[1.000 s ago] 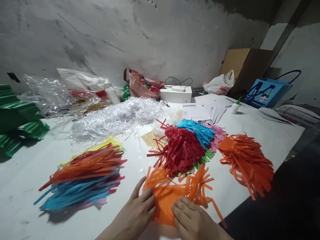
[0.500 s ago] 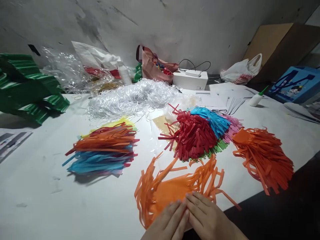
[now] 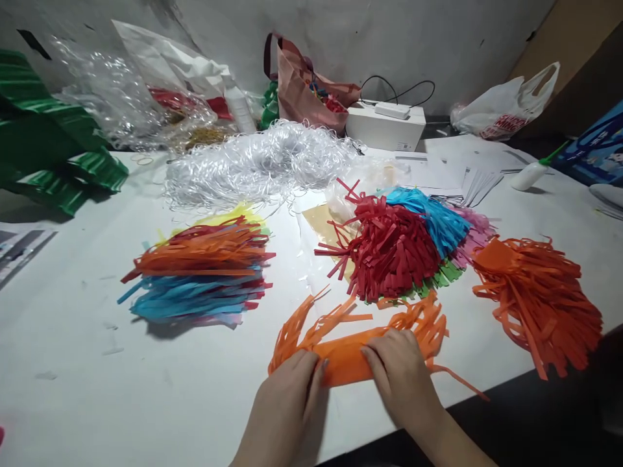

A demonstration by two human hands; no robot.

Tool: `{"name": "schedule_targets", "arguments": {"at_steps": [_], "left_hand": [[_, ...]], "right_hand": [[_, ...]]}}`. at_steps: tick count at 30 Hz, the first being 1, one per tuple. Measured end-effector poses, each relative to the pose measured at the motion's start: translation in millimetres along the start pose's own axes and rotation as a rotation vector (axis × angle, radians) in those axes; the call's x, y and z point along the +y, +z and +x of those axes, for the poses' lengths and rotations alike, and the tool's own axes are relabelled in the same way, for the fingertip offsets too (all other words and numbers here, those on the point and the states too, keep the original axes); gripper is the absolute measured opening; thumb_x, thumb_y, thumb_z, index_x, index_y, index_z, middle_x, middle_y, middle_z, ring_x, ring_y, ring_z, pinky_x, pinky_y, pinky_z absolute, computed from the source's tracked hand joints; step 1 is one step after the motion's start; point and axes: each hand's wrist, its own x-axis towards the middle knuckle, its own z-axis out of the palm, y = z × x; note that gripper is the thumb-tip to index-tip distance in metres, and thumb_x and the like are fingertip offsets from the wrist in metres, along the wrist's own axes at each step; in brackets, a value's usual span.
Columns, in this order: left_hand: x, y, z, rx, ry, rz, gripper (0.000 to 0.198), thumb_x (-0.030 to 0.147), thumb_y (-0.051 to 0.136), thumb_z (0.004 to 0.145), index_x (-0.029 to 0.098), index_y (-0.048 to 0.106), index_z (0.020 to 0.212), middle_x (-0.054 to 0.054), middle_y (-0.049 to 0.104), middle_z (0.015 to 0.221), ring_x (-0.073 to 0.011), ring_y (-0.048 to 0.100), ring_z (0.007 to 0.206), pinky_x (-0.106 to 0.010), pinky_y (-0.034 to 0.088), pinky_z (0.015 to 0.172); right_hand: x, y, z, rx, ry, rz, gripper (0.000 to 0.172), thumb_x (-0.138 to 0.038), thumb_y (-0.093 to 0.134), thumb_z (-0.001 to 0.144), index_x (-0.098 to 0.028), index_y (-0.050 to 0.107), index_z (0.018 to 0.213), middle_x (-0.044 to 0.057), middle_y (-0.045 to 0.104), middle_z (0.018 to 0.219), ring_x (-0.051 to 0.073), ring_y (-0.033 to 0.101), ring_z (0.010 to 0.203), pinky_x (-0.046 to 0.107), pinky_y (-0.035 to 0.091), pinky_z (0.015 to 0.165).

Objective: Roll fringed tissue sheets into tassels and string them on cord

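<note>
A sheet of orange fringed tissue paper [image 3: 346, 360] lies at the table's front, its plain middle strip folded narrow and its cut fringes spread out at both ends. My left hand [image 3: 292, 383] closes on the strip's left part, fingers curled over it. On the right part, my right hand [image 3: 400, 363] has its fingers bent round the edge, thumb toward the middle. Just beyond are a dark red fringe bundle [image 3: 394, 250] and, to the right, another orange fringe bundle [image 3: 540, 292]. A stack of orange, blue and yellow fringes [image 3: 199, 259] lies to the left.
White shredded film [image 3: 263, 165] heaps across the back, before a pink bag [image 3: 311, 84] and a white box [image 3: 387, 123]. A green-capped glue bottle [image 3: 530, 175] stands at right, a green foil shape [image 3: 53, 136] at left. The table's front edge [image 3: 467, 408] runs at lower right.
My hands have moved apart from the middle of the orange paper to its two sides. Its plain middle is now folded into a narrower strip. The camera view has shifted slightly.
</note>
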Motion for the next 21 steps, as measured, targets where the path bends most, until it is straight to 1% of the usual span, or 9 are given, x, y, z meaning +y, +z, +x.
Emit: {"name": "schedule_targets", "arguments": {"at_steps": [2,4,8,10,14,17,21], "left_hand": [[1,5.7,2,0.030,-0.011,0.078,0.030,0.019,0.035,0.098,0.026,0.048,0.071,0.003,0.061,0.058,-0.0159,0.062,0.043,-0.026,0.047,0.038],[1,8.8,2,0.035,-0.025,0.128,0.027,0.018,0.035,0.096,0.026,0.048,0.073,0.002,0.062,0.058,-0.0176,0.063,0.043,-0.028,0.046,0.037],[1,6.6,2,-0.021,-0.077,0.112,0.022,0.015,0.037,0.093,0.025,0.049,0.078,0.003,0.065,0.059,-0.0177,0.065,0.044,-0.027,0.046,0.036],[2,3.5,3,-0.046,-0.083,0.083,0.020,0.016,0.038,0.094,0.025,0.050,0.081,0.004,0.066,0.061,-0.0168,0.067,0.046,-0.026,0.047,0.036],[4,0.2,6,-0.056,-0.092,0.104,0.028,0.023,0.037,0.098,0.026,0.046,0.072,0.005,0.063,0.056,-0.0157,0.065,0.044,-0.025,0.045,0.036],[6,1.4,5,-0.038,-0.110,0.194,0.032,0.020,0.035,0.097,0.026,0.043,0.067,0.005,0.059,0.052,-0.0164,0.062,0.040,-0.027,0.041,0.035],[6,3.8,3,-0.019,-0.131,0.282,0.032,0.017,0.034,0.095,0.026,0.042,0.066,0.004,0.060,0.051,-0.0169,0.062,0.040,-0.026,0.039,0.036]], "right_hand": [[0,4,3,-0.029,0.006,-0.046,0.034,-0.024,0.041,0.104,-0.021,0.053,0.073,0.000,0.057,0.065,0.018,0.046,0.064,0.033,0.033,0.071],[0,6,6,-0.047,0.008,-0.072,0.034,-0.024,0.040,0.105,-0.021,0.052,0.073,0.000,0.057,0.065,0.018,0.047,0.063,0.034,0.032,0.071],[-1,8,11,-0.075,0.030,-0.081,0.033,-0.026,0.042,0.105,-0.022,0.050,0.074,-0.001,0.057,0.064,0.018,0.047,0.060,0.034,0.031,0.070],[-1,9,11,-0.100,0.043,-0.078,0.034,-0.028,0.041,0.106,-0.022,0.049,0.074,-0.002,0.057,0.064,0.017,0.046,0.060,0.033,0.030,0.070],[1,8,13,-0.161,0.045,-0.086,0.037,-0.031,0.036,0.107,-0.021,0.048,0.074,-0.003,0.056,0.064,0.017,0.045,0.060,0.032,0.028,0.071],[0,5,15,-0.189,0.044,-0.102,0.037,-0.030,0.032,0.108,-0.021,0.049,0.076,-0.003,0.056,0.064,0.017,0.046,0.059,0.032,0.028,0.070],[-1,5,19,-0.203,0.042,-0.161,0.037,-0.030,0.030,0.108,-0.021,0.049,0.077,-0.003,0.055,0.060,0.017,0.045,0.055,0.031,0.029,0.067]]}}
